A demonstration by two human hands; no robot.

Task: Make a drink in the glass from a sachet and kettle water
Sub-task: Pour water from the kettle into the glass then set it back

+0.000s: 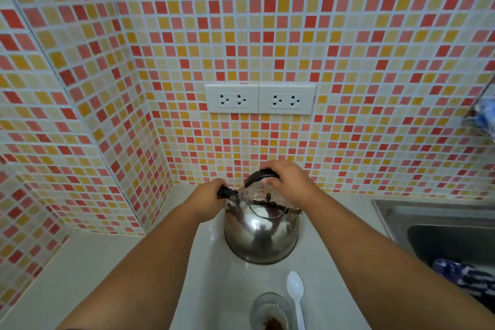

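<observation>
A shiny steel kettle [261, 238] stands on the white counter [107, 270] near the tiled back wall. My right hand [288, 179] is closed around its black arched handle [258, 175]. My left hand [211, 194] grips a black knob-like part at the kettle's upper left, likely the spout cap. At the bottom edge stands a clear glass [270, 312] with brown powder in its base. A white plastic spoon [296, 295] lies just right of the glass. No sachet shows in view.
A steel sink [442, 225] sits at the right, with a blue-and-white cloth [466, 278] on its near edge. Two double wall sockets [259, 99] are above the kettle. A wire rack [482, 112] with something blue hangs at the far right.
</observation>
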